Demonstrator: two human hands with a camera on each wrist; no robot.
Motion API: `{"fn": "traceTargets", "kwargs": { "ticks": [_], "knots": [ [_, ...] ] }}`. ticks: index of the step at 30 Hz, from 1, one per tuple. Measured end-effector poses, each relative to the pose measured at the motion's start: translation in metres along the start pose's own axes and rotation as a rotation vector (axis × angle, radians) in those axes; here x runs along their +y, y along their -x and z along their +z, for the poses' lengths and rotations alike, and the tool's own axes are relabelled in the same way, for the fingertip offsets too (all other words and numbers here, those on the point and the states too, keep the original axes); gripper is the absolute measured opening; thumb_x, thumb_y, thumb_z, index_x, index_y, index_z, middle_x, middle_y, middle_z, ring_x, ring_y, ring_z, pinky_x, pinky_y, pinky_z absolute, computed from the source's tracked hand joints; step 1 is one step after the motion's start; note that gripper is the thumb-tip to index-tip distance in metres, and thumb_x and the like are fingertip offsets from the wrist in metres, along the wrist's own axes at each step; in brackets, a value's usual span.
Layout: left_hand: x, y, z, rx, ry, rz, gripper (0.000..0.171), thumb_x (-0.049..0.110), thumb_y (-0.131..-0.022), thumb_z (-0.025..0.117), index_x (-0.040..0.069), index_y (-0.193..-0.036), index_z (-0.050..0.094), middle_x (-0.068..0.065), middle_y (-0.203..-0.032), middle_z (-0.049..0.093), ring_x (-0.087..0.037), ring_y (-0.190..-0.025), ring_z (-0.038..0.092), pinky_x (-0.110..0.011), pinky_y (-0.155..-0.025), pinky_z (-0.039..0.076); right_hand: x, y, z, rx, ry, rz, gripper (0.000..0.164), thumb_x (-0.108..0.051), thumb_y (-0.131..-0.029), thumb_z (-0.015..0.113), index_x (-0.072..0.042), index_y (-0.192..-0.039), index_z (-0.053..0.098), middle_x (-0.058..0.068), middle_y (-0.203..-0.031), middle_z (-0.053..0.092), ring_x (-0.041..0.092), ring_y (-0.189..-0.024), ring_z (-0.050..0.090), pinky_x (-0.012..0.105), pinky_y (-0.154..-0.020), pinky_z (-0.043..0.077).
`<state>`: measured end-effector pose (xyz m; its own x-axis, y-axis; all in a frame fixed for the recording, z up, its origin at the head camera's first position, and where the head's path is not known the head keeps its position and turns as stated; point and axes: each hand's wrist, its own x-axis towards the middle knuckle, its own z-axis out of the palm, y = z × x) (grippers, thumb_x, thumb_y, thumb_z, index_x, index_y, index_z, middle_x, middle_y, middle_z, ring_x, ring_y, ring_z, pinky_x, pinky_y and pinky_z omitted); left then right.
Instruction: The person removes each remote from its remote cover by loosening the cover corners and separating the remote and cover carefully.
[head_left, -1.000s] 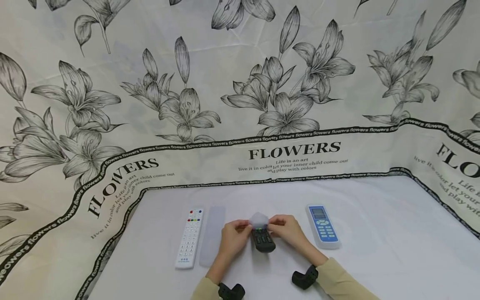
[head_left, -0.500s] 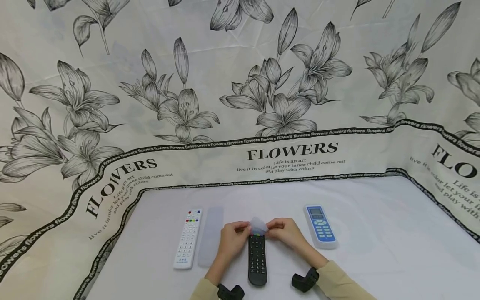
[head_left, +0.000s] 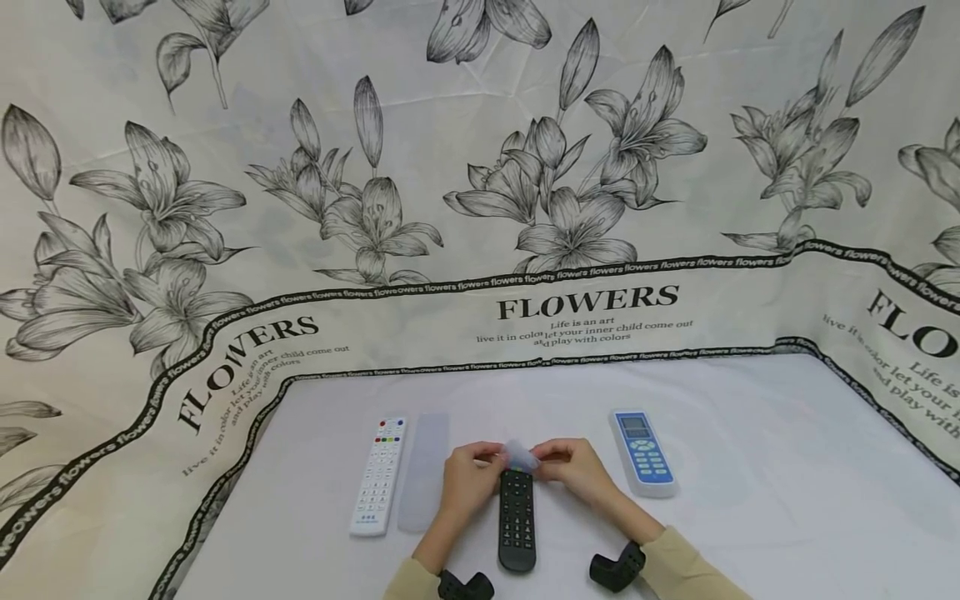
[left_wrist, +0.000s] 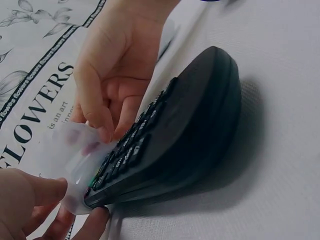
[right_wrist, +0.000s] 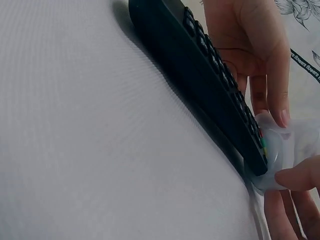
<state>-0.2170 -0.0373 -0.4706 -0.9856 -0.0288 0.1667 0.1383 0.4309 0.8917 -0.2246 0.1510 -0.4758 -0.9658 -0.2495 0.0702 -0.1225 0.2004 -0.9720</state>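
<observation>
A black remote control (head_left: 517, 525) points away from me at the middle of the table. Its far end sits in the mouth of a soft translucent sleeve (head_left: 519, 455), bunched up between my hands. My left hand (head_left: 471, 483) pinches the sleeve's left side between thumb and fingers. On the opposite side my right hand (head_left: 577, 468) pinches it the same way. In the left wrist view the sleeve (left_wrist: 75, 150) wraps the remote's end by the coloured keys, while most of the keypad (left_wrist: 135, 135) stays bare. Fingers under the sleeve are partly hidden.
Left of my hands lie a white remote control (head_left: 378, 479) and a flat translucent sleeve (head_left: 423, 475). A blue-and-white remote control (head_left: 643, 452) with a small screen lies to the right, in a clear cover. Flower-printed fabric (head_left: 585, 317) stands behind the white table (head_left: 787, 467).
The black remote was tilted between the hands a second ago; its near end has come down toward me. The sleeve has bunched up more around its far end, and both hands still pinch it.
</observation>
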Motion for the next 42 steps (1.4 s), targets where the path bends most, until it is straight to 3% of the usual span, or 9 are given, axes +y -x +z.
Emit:
{"fn": "traceTargets", "kwargs": {
  "ticks": [4,7,12,19,24,27,31,36,42],
  "knots": [
    [0.001,0.0,-0.001,0.011,0.003,0.003,0.01,0.01,-0.082,0.072,0.004,-0.09,0.075,-0.005,-0.076,0.071,-0.005,-0.061,0.059,-0.018,-0.056,0.045,0.001,0.0,0.002,0.017,0.04,-0.005,0.023,-0.001,-0.081,0.068,0.009,-0.102,0.068,0.023,-0.106,0.069,0.01,-0.093,0.067,0.017,-0.078,0.051],
    [-0.001,-0.001,0.0,-0.011,0.061,-0.009,0.011,0.007,-0.084,0.07,0.001,-0.092,0.073,-0.009,-0.081,0.07,-0.008,-0.062,0.062,-0.017,-0.054,0.049,0.001,-0.001,0.004,0.031,0.066,-0.001,0.023,-0.001,-0.08,0.066,0.007,-0.102,0.069,0.022,-0.108,0.069,0.011,-0.096,0.066,0.016,-0.081,0.049],
    [-0.007,-0.002,0.003,-0.042,0.159,-0.025,0.013,0.002,-0.087,0.065,-0.003,-0.098,0.07,-0.014,-0.089,0.07,-0.015,-0.072,0.067,-0.019,-0.056,0.055,-0.001,-0.003,0.004,0.027,0.013,0.024,0.029,-0.001,-0.083,0.06,0.011,-0.11,0.064,0.024,-0.109,0.068,0.007,-0.09,0.063,0.018,-0.077,0.051],
    [-0.007,-0.001,0.005,0.019,0.188,-0.039,0.018,0.006,-0.085,0.069,-0.003,-0.101,0.069,-0.018,-0.096,0.069,-0.019,-0.076,0.07,-0.018,-0.056,0.054,-0.001,-0.005,0.006,0.048,-0.022,0.064,0.033,-0.002,-0.086,0.058,0.012,-0.116,0.059,0.026,-0.113,0.065,0.012,-0.094,0.066,0.022,-0.08,0.054],
    [-0.004,0.0,0.007,0.074,0.155,-0.119,0.029,0.013,-0.084,0.07,-0.004,-0.108,0.066,-0.019,-0.095,0.069,-0.015,-0.066,0.068,-0.02,-0.055,0.054,-0.002,-0.006,0.01,0.078,-0.039,0.084,0.03,-0.002,-0.088,0.056,0.012,-0.114,0.061,0.025,-0.115,0.065,0.015,-0.098,0.065,0.024,-0.083,0.055],
    [-0.003,0.0,0.006,0.072,0.172,-0.188,0.029,0.015,-0.088,0.067,-0.005,-0.109,0.065,-0.017,-0.089,0.071,-0.013,-0.062,0.067,-0.023,-0.054,0.055,-0.002,-0.007,0.011,0.087,-0.042,0.097,0.029,-0.005,-0.089,0.056,0.011,-0.113,0.063,0.023,-0.116,0.065,0.008,-0.097,0.063,0.021,-0.083,0.054],
    [-0.001,-0.001,0.006,0.065,0.19,-0.231,0.026,0.015,-0.089,0.065,-0.004,-0.108,0.065,-0.015,-0.088,0.07,-0.011,-0.06,0.065,-0.025,-0.055,0.056,-0.002,-0.006,0.01,0.055,-0.048,0.095,0.031,-0.01,-0.091,0.057,0.01,-0.114,0.063,0.023,-0.12,0.064,0.005,-0.098,0.062,0.021,-0.086,0.053],
    [-0.001,-0.003,0.007,0.062,0.181,-0.197,0.028,0.015,-0.089,0.066,-0.002,-0.11,0.066,-0.015,-0.097,0.069,-0.009,-0.064,0.063,-0.022,-0.055,0.054,-0.003,-0.006,0.007,0.04,-0.063,0.102,0.034,-0.015,-0.092,0.06,0.009,-0.116,0.063,0.02,-0.118,0.066,0.003,-0.097,0.063,0.022,-0.086,0.054],
    [-0.002,-0.002,0.009,0.034,0.184,-0.111,0.037,0.004,-0.08,0.07,0.001,-0.117,0.065,-0.017,-0.113,0.066,-0.01,-0.066,0.061,-0.021,-0.057,0.051,-0.003,-0.01,0.007,0.127,-0.021,0.106,0.028,-0.017,-0.09,0.064,0.004,-0.109,0.068,0.012,-0.104,0.071,0.004,-0.088,0.062,0.019,-0.08,0.052]
  ]
}}
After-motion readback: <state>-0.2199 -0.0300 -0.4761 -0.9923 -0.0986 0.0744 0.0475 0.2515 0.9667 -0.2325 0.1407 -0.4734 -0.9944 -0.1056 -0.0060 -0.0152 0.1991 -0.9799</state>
